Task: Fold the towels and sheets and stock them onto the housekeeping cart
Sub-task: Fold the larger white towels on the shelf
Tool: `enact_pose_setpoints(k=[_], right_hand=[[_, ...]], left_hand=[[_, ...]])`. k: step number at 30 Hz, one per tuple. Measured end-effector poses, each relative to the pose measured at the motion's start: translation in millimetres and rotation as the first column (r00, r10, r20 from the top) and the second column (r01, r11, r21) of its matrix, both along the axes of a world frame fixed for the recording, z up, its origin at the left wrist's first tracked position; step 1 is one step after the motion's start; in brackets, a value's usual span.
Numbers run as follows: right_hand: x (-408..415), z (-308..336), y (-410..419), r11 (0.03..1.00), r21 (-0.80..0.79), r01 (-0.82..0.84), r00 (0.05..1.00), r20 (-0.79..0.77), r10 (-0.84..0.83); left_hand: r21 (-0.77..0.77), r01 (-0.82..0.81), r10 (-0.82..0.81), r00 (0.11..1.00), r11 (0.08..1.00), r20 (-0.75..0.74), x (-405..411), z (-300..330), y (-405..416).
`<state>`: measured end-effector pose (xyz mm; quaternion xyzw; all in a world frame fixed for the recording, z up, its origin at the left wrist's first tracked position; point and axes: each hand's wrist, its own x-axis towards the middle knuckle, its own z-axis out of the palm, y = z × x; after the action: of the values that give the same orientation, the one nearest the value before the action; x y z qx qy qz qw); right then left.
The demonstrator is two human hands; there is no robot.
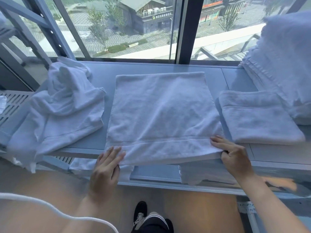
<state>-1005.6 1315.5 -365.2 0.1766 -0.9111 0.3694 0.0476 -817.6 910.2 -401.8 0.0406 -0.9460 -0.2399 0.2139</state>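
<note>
A white towel (159, 115) lies spread flat on the grey window ledge (235, 79), with its near end hanging over the front edge. My left hand (106, 167) pinches the towel's near left corner, fingers on top and thumb underneath. My right hand (234, 155) pinches the near right corner the same way. A folded white towel (259, 116) lies on the ledge to the right. A crumpled heap of white towels (65, 105) sits at the left, partly hanging off the ledge.
A tall stack of folded white linen (284, 68) stands at the far right against the window (134, 27). A metal rack frame (38, 26) rises at the left. A white cord (50, 209) crosses the lower left. My shoe (140, 214) is on the floor below.
</note>
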Motion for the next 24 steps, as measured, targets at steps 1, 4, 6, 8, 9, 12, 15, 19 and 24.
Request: enact_pose_setpoints(k=[1, 4, 6, 8, 9, 12, 15, 19, 24], right_hand=[[-1.2, 1.1, 1.1, 1.000, 0.014, 0.002, 1.000, -0.004, -0.002], [-0.8, 3.1, 9.3, 0.995, 0.102, 0.012, 0.999, -0.050, -0.007], [3.2, 1.9, 19.5, 0.986, 0.168, 0.021, 0.990, -0.140, 0.003], [9.1, 0.2, 29.0, 0.976, 0.219, 0.021, 0.979, -0.202, 0.025], [11.9, 0.4, 32.6, 0.971, 0.239, 0.011, 0.975, -0.217, 0.042], [16.5, 9.2, 37.2, 0.947, 0.318, -0.050, 0.949, -0.281, 0.144], [14.0, 22.2, 19.3, 0.961, 0.251, -0.117, 0.933, -0.302, 0.193], [-15.6, 28.5, -59.5, 0.962, 0.194, -0.193, 0.964, -0.146, 0.223], [-80.1, 11.2, -151.0, 0.860, 0.421, -0.288, 0.958, 0.129, 0.258]], left_hand=[[0.020, -0.009, 0.009, 1.000, 1.000, 0.003, -1.2, 0.5, -1.6], [0.077, -0.035, 0.033, 0.999, 0.996, 0.024, -4.0, 5.5, -3.9], [0.096, -0.039, 0.036, 0.999, 0.995, 0.033, -3.9, 8.8, -2.8], [0.105, -0.048, 0.044, 0.998, 0.993, 0.038, -4.3, 11.2, -2.9], [0.104, -0.056, 0.052, 0.998, 0.993, 0.043, -4.1, 11.7, -2.7], [0.055, -0.115, 0.113, 0.993, 0.992, 0.038, -9.4, 17.1, -2.0], [-0.015, -0.165, 0.165, 0.986, 0.986, 0.005, -34.3, 32.4, 3.3], [-0.064, 0.011, -0.004, 0.995, 0.998, 0.102, -106.3, 46.7, 31.0], [-0.192, 0.195, -0.088, 0.885, 0.962, 0.457, -195.2, 36.8, 54.4]])
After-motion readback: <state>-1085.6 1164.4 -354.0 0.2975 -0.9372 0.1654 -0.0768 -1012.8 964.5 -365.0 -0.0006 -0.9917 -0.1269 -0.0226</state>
